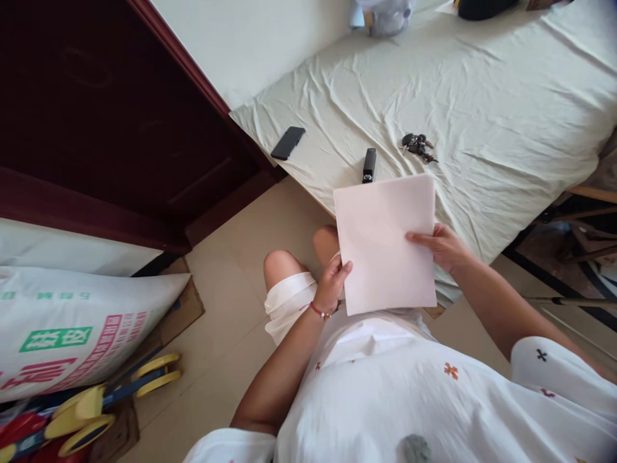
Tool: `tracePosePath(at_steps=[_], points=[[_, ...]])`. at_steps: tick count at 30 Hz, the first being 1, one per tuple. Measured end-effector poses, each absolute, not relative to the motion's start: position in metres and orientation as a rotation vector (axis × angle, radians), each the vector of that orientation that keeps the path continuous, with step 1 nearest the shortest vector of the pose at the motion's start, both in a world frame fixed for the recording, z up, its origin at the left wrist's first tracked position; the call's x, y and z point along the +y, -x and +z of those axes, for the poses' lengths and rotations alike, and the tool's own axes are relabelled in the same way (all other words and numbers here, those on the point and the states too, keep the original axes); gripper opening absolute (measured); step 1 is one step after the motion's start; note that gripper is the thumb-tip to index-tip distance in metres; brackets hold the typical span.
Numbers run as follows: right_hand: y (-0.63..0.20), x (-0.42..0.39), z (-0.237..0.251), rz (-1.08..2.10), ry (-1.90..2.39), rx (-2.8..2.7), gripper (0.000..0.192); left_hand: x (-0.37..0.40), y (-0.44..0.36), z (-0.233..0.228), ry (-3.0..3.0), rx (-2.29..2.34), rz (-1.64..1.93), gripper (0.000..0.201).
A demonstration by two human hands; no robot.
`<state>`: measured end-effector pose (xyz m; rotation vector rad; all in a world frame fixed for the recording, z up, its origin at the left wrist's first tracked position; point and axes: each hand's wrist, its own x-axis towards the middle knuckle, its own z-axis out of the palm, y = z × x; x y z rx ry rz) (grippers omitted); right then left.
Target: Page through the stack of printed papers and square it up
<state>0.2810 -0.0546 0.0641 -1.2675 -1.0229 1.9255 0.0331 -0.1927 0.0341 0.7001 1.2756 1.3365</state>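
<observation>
A white sheet or stack of paper point(385, 251) is held up over my lap at the table's near edge; I cannot tell how many sheets it has. My left hand point(332, 283) grips its left edge, thumb on the front face. On the opposite edge, my right hand point(443, 247) pinches it with the thumb laid across the front, the other fingers mostly hidden behind. Just beyond the paper's top edge lies a black stapler point(369, 165). A bunch of keys point(418, 146) rests to the right of it, and a dark phone-like slab point(288, 143) to the left.
A pale wrinkled cloth covers the table point(482, 96). At its back are a clear plastic bag point(388, 16) and a black object point(486, 8). A dark red door point(96, 96) stands left. Below it are a printed white sack point(87, 321) and a yellow-blue wheeled thing point(87, 408).
</observation>
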Motion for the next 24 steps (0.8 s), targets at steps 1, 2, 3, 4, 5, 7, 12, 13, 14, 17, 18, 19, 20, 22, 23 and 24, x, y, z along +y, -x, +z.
tracePosePath(at_steps=[1, 2, 3, 4, 5, 7, 12, 13, 14, 17, 18, 19, 20, 22, 23, 24], points=[[-0.281, -0.049, 0.068, 1.862, 1.227, -1.073, 0.039, -0.179, -0.031, 0.040, -0.696, 1.219, 1.387, 0.056], [-0.281, -0.043, 0.074, 1.782, 1.188, -1.119, 0.039, -0.165, -0.029, 0.047, -0.702, 1.171, 1.431, 0.058], [-0.281, -0.036, 0.081, 1.694, 1.132, -1.176, 0.037, -0.149, -0.027, 0.054, -0.717, 1.138, 1.468, 0.059], [-0.280, -0.029, 0.089, 1.598, 1.068, -1.232, 0.036, -0.133, -0.026, 0.061, -0.729, 1.117, 1.493, 0.058], [-0.280, -0.022, 0.097, 1.498, 1.005, -1.280, 0.033, -0.118, -0.025, 0.069, -0.753, 1.106, 1.501, 0.057], [-0.279, -0.007, 0.112, 1.315, 0.909, -1.355, 0.029, -0.089, -0.024, 0.083, -0.851, 1.088, 1.518, 0.057], [-0.287, 0.019, 0.118, 1.128, 0.779, -1.468, 0.032, -0.042, -0.022, 0.090, -1.057, 1.067, 1.558, 0.058], [-0.289, 0.022, 0.114, 1.145, 0.782, -1.481, 0.036, -0.038, -0.021, 0.084, -1.057, 1.076, 1.529, 0.058], [-0.292, 0.023, 0.109, 1.176, 0.797, -1.496, 0.040, -0.035, -0.020, 0.077, -1.042, 1.088, 1.496, 0.057], [-0.298, 0.024, 0.094, 1.278, 0.879, -1.536, 0.047, -0.037, -0.020, 0.054, -0.983, 1.139, 1.403, 0.056], [-0.299, 0.023, 0.091, 1.293, 0.897, -1.538, 0.048, -0.040, -0.020, 0.049, -0.978, 1.151, 1.385, 0.056], [-0.300, 0.022, 0.088, 1.299, 0.907, -1.536, 0.049, -0.042, -0.020, 0.046, -0.987, 1.157, 1.367, 0.054], [-0.300, 0.022, 0.086, 1.295, 0.905, -1.528, 0.049, -0.045, -0.019, 0.044, -1.008, 1.158, 1.352, 0.054], [-0.300, 0.021, 0.083, 1.289, 0.883, -1.519, 0.049, -0.048, -0.019, 0.045, -1.067, 1.160, 1.317, 0.053], [-0.299, 0.021, 0.082, 1.298, 0.875, -1.523, 0.050, -0.049, -0.019, 0.047, -1.096, 1.170, 1.292, 0.054], [-0.298, 0.021, 0.081, 1.317, 0.875, -1.529, 0.053, -0.049, -0.019, 0.049, -1.120, 1.186, 1.262, 0.054]])
